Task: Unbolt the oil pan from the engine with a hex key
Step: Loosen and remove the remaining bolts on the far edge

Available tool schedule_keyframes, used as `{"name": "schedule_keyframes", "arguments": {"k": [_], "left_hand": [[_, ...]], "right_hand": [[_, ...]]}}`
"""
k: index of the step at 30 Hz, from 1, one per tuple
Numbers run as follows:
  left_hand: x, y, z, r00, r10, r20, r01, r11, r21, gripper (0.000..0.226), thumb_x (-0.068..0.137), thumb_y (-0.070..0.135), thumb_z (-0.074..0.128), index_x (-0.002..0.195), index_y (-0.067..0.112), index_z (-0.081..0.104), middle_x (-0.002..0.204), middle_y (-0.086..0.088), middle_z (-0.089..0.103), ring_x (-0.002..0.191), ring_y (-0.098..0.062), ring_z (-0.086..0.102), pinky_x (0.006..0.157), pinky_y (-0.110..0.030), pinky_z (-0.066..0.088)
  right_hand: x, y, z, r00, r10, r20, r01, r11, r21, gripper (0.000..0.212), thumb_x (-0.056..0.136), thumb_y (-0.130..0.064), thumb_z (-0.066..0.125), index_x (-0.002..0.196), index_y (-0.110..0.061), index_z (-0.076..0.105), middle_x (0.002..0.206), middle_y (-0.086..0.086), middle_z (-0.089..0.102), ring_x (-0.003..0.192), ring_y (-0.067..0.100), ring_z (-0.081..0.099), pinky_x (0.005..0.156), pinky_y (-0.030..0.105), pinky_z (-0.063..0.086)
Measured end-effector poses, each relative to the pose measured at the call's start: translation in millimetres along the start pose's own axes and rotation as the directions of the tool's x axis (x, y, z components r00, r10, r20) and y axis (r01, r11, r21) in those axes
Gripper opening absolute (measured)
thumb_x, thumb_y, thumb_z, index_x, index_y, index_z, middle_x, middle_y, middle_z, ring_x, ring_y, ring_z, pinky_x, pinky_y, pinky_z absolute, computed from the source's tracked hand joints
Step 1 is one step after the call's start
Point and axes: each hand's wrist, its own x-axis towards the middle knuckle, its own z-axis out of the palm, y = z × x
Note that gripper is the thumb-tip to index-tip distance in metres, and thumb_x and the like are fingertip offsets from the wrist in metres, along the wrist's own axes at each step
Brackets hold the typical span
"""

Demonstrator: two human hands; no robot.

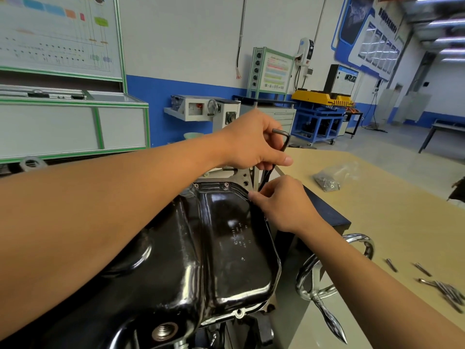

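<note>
Your left hand (254,139) grips the hex key (285,139) at its bend; your right hand (284,205) fingers pinch the shaft low, at the oil pan (226,235) far-right rim (bolt hidden); keep it upright, seat fully, then turn.

you have a glossy black painted metal oil pan (226,260) before you, a dark matt metal hex key (286,141), a mirror-bright chromed handwheel (303,274), a clear crinkled plastic bag (334,172) and a smooth matt pale wood-look tabletop (390,210).

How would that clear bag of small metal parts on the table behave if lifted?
Probably floppy: the clear bag looks thin and crumpled. It would likely sag at one end, where the metal parts bunch together.
</note>
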Motion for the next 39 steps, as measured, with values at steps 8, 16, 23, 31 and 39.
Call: {"name": "schedule_keyframes", "arguments": {"k": [8,16,23,31,39], "left_hand": [[-0.6,3.2,-1.8,1.0,0.005,-0.015,-0.005,1.0,-0.01,0.021,0.082,0.005,0.08,0.078,0.005,0.059,0.069,-0.009,0.064,0.054,-0.01,0.064,0.055,-0.02,0.056],[0.2,2.4,-0.8,1.0,-0.001,-0.017,0.001,1.0,-0.015,0.024,0.081,0.007,0.081,0.073,0.01,0.059,0.065,-0.005,0.063,0.054,-0.01,0.064,0.055,-0.02,0.055],[-0.4,2.6,-1.9,1.0,-0.006,-0.017,0.006,1.0,-0.021,0.024,0.081,0.007,0.081,0.073,0.011,0.058,0.066,-0.006,0.065,0.055,-0.01,0.065,0.055,-0.021,0.056],[-0.3,1.9,-3.2,0.999,0.0,-0.042,-0.002,1.0,-0.03,0.025,0.08,0.007,0.082,0.074,0.008,0.058,0.066,-0.011,0.064,0.054,-0.015,0.064,0.053,-0.022,0.055],[-0.8,-1.2,-10.8,0.996,0.005,-0.084,-0.008,0.999,-0.041,0.025,0.081,0.008,0.081,0.073,0.011,0.057,0.055,0.002,0.065,0.054,-0.012,0.066,0.056,-0.026,0.058]], "right_hand": [[3.6,-4.3,-5.9,0.997,-0.029,0.066,0.03,0.999,-0.016,0.01,0.089,-0.016,0.073,0.083,-0.008,0.076,0.081,0.003,0.074,0.073,0.011,0.066,0.056,0.012,0.042],[0.5,-3.7,-11.6,0.98,0.054,0.189,-0.096,0.971,0.22,0.019,0.095,-0.024,0.068,0.081,-0.015,0.076,0.075,0.008,0.073,0.054,0.006,0.059,0.062,0.035,0.055],[2.4,-7.6,-4.0,0.998,0.043,0.039,-0.039,0.993,-0.113,0.045,0.093,-0.028,0.068,0.055,-0.01,0.053,0.054,0.003,0.054,0.051,0.015,0.049,0.049,0.025,0.037],[4.8,-7.7,-13.6,0.989,-0.056,0.135,0.069,0.993,-0.096,0.01,0.09,-0.007,0.067,0.093,-0.012,0.076,0.076,-0.005,0.066,0.069,0.011,0.063,0.049,0.006,0.039],[-10.7,12.0,-20.6,0.994,-0.112,-0.002,0.112,0.993,-0.031,0.011,0.091,-0.017,0.07,0.097,-0.014,0.078,0.089,-0.004,0.075,0.078,0.004,0.066,0.072,0.015,0.051]]}}
